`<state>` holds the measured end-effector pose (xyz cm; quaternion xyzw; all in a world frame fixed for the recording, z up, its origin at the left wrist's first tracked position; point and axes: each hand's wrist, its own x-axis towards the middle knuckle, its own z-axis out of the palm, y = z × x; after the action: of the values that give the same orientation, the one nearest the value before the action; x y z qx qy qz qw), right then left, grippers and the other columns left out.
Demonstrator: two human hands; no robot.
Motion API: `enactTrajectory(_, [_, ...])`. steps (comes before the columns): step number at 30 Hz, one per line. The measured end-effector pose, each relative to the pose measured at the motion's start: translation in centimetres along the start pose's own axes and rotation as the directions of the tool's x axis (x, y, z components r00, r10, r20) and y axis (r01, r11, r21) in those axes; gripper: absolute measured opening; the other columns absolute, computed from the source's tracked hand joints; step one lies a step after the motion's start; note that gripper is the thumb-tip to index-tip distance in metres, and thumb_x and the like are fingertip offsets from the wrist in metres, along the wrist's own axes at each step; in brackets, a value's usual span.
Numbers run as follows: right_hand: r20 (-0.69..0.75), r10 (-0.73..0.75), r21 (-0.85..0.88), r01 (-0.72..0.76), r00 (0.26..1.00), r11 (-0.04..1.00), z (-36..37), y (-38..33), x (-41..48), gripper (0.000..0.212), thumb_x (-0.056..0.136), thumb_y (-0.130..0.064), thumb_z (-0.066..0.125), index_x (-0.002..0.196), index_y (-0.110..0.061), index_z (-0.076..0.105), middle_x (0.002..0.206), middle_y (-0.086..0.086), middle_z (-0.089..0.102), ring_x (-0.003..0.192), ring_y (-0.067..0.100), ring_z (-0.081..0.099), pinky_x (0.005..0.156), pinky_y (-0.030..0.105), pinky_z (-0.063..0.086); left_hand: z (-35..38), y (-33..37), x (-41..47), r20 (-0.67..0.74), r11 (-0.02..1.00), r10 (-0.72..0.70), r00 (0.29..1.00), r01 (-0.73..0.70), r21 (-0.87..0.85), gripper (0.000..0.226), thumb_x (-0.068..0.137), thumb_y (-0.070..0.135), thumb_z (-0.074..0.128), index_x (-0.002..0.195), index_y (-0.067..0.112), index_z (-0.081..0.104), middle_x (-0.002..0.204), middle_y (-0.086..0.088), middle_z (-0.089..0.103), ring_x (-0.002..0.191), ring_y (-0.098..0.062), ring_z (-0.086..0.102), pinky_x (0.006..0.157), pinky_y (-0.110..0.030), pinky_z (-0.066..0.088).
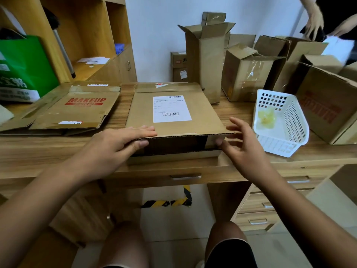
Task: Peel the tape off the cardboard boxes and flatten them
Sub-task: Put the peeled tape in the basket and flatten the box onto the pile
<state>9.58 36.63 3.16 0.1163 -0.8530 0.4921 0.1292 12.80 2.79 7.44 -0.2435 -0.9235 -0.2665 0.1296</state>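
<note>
So, counting it up: one shallow cardboard box [173,113] sits in the middle of the frame on the wooden desk [237,111], with one white shipping label [172,108] on top. To its left lie flattened boxes [73,111], at least one with red MAKEUP lettering, though I can't tell exactly how many layers are stacked there. In the upper right there are roughly five or six upright open boxes [247,74] crowded together, hard to count precisely since they overlap. One white plastic basket [286,120] is tipped on its side at the right, with something yellowish inside.

The left hand [117,144] pinches the near edge of the box's top panel, fingers flat on top and thumb tucked under the edge. The right hand [241,144] is at the near right corner, fingers spread loosely, thumb touching the box's end face; it's not really gripping anything. So the box is right between both hands, near end open and facing the camera.

Two more hands [316,22] of another person show in the top right corner.
</note>
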Motion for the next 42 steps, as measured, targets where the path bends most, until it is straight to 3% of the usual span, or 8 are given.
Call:
enactTrajectory(4, [0.092,0.14,-0.015,-0.139,0.986,0.99,1.0,0.3,-0.4,0.034,0.093,-0.05,0.062,0.122,-0.033,0.053,0.109,-0.018,0.062,0.102,0.004,0.062,0.074,0.02,0.044,0.0,-0.2,0.1,0.002,1.0,0.002,1.0,-0.002,0.007,0.043,0.092,0.05,0.046,0.133,0.048,0.058,0.138,0.032,0.053,0.134,0.011,0.041,0.112,-0.034,0.041])
enactTrajectory(6, [0.083,0.157,-0.023,-0.156,0.984,0.987,1.1,0.3,-0.2,0.03,0.094,-0.047,0.063,0.119,-0.031,0.054,0.105,-0.017,0.064,0.098,0.004,0.062,0.072,0.022,0.044,-0.1,-0.3,0.2,-0.002,1.0,-0.007,1.0,0.007,0.008,0.043,0.092,0.051,0.045,0.133,0.047,0.059,0.138,0.032,0.053,0.133,0.012,0.041,0.111,-0.032,0.041])
enactTrajectory(10, [0.114,0.224,0.045,-0.23,0.968,0.972,0.7,-0.1,0.0,0.036,0.091,-0.039,0.072,0.121,-0.028,0.056,0.099,-0.015,0.066,0.088,-0.004,0.062,0.07,0.02,0.043,-0.1,-0.6,0.1,-0.015,1.0,-0.006,1.0,0.005,-0.003,0.036,0.099,0.049,0.047,0.132,0.045,0.061,0.137,0.029,0.055,0.133,0.012,0.042,0.111,-0.03,0.041])
enactTrajectory(17, [0.267,0.245,-0.047,-0.241,0.932,0.969,0.2,0.4,-0.3,0.069,0.078,-0.022,0.087,0.137,-0.032,0.052,0.119,-0.008,0.064,0.111,0.009,0.062,0.092,0.026,0.051,-0.2,-0.5,0.2,-0.009,1.0,-0.023,1.0,0.023,0.002,0.036,0.1,0.052,0.045,0.132,0.045,0.06,0.137,0.03,0.054,0.133,0.012,0.042,0.112,-0.03,0.038])
enactTrajectory(21, [0.212,0.198,-0.199,-0.156,0.957,0.968,0.9,1.1,-0.4,0.085,0.072,-0.035,0.09,0.145,-0.032,0.047,0.131,-0.005,0.054,0.125,0.016,0.052,0.109,0.042,0.047,-0.3,-0.4,0.1,-0.003,0.999,-0.042,0.999,0.042,-0.027,0.039,0.096,0.049,0.046,0.132,0.044,0.061,0.137,0.028,0.055,0.132,0.013,0.042,0.109,-0.022,0.036])
enactTrajectory(26, [0.17,0.187,-0.278,-0.135,0.968,0.951,1.3,1.4,-0.8,0.093,0.073,-0.046,0.086,0.152,-0.026,0.041,0.135,-0.005,0.047,0.132,0.019,0.046,0.112,0.046,0.044,-0.4,-0.3,0.2,0.001,0.997,-0.058,0.998,0.058,-0.046,0.045,0.091,0.051,0.045,0.131,0.042,0.062,0.136,0.027,0.056,0.13,0.015,0.043,0.106,-0.008,0.033])
enactTrajectory(34, [0.141,0.24,0.049,-0.249,0.961,0.967,0.8,-1.2,-0.2,0.106,0.076,-0.031,0.088,0.158,-0.038,0.02,0.119,-0.012,0.057,0.104,0.004,0.063,0.095,0.034,0.054,-0.7,0.3,0.4,0.007,0.992,-0.067,0.998,0.067,-0.107,0.041,0.091,0.043,0.049,0.13,0.04,0.063,0.136,0.024,0.058,0.131,0.013,0.044,0.108,-0.01,0.033])
enactTrajectory(42, [-0.049,0.171,0.034,-0.169,0.984,0.985,2.7,-2.3,0.0,0.07,0.084,-0.043,0.079,0.143,-0.036,0.04,0.106,-0.023,0.058,0.083,-0.002,0.064,0.074,0.023,0.057,-0.3,0.6,0.3,-0.045,0.989,-0.029,0.999,0.022,-0.146,0.041,0.092,0.037,0.053,0.13,0.03,0.066,0.135,0.018,0.061,0.131,0.008,0.047,0.111,-0.016,0.034])
